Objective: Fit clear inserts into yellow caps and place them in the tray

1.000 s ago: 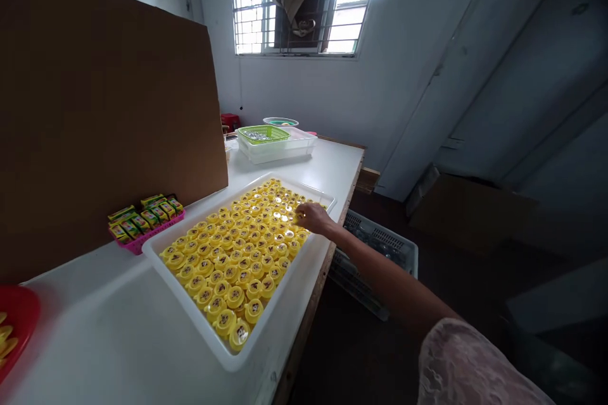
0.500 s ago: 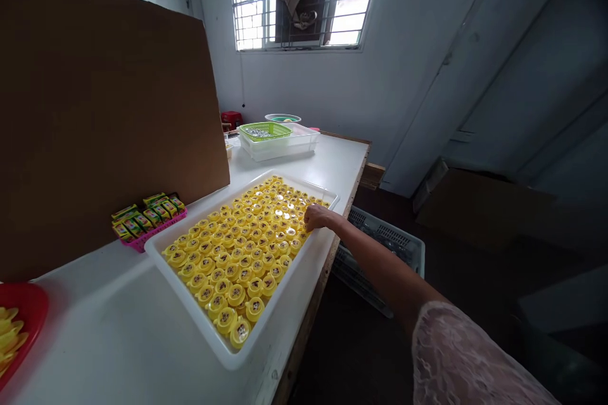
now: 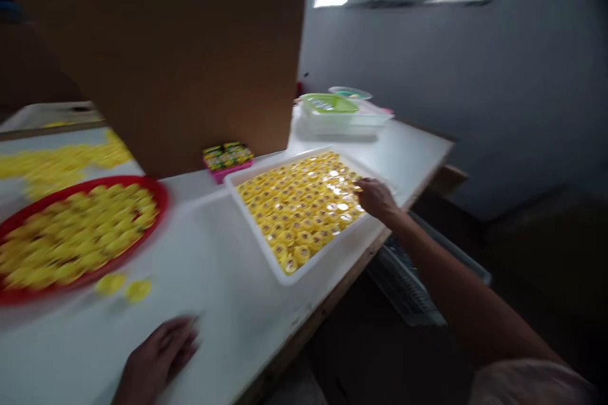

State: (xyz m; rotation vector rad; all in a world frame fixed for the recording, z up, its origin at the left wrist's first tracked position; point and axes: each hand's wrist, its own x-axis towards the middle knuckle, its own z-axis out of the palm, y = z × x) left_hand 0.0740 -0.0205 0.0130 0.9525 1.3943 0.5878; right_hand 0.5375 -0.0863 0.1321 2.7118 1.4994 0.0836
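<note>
A white tray (image 3: 260, 239) on the table holds rows of small round yellow containers (image 3: 304, 202) with picture stickers on top. At its right edge my right hand (image 3: 377, 197) is closed, fingertips against the containers there; whatever they hold is hidden. My left hand (image 3: 161, 351) is over the table near its front, blurred, its fingers curled together. I cannot make out anything in it. Closest to it lie two loose yellow pieces (image 3: 139, 291). Beyond these, a red oval tray (image 3: 161, 199) is filled with yellow pieces (image 3: 90, 228).
A tall brown board (image 3: 199, 57) stands behind the trays, with a pink basket (image 3: 232, 171) of small packets against it. Farther back are a green basket (image 3: 332, 103) and a clear bin (image 3: 342, 124). Below the table edge sits a grey crate (image 3: 413, 291).
The view has swung left and down, bringing my left hand and more of the red tray into sight. My right hand remains at the white tray's right edge.
</note>
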